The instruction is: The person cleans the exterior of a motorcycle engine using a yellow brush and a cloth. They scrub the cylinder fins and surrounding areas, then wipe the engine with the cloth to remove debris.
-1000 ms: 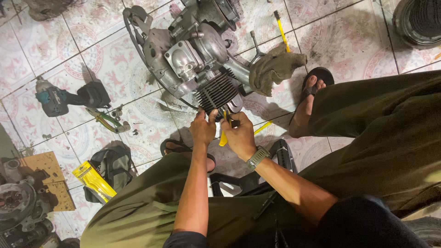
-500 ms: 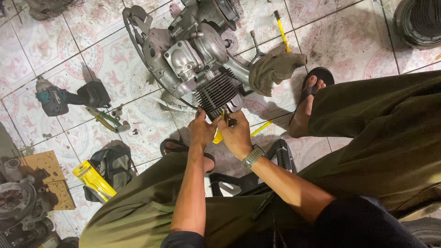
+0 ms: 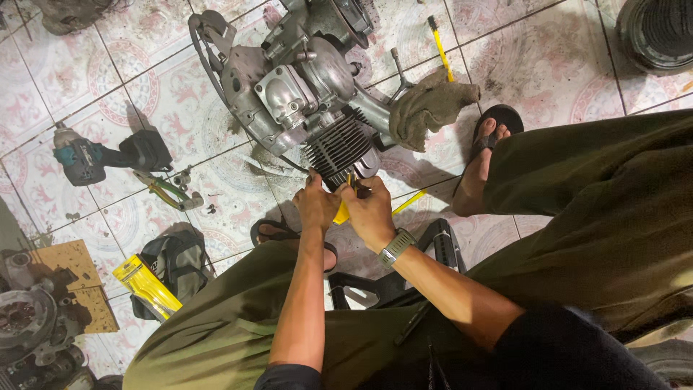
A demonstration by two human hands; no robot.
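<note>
Seen from above, a small engine with a black finned cylinder lies on the patterned tile floor, toward the top middle. The left hand and the right hand meet at the cylinder's near end, the right closed around a yellow-handled tool, the left touching the fins. A brown rag lies against the engine's right side, with a yellow-handled screwdriver behind it. Near the floor's left edge sits a cordless impact driver, pliers just beside it. A yellow package and a dark bag lie lower left.
</note>
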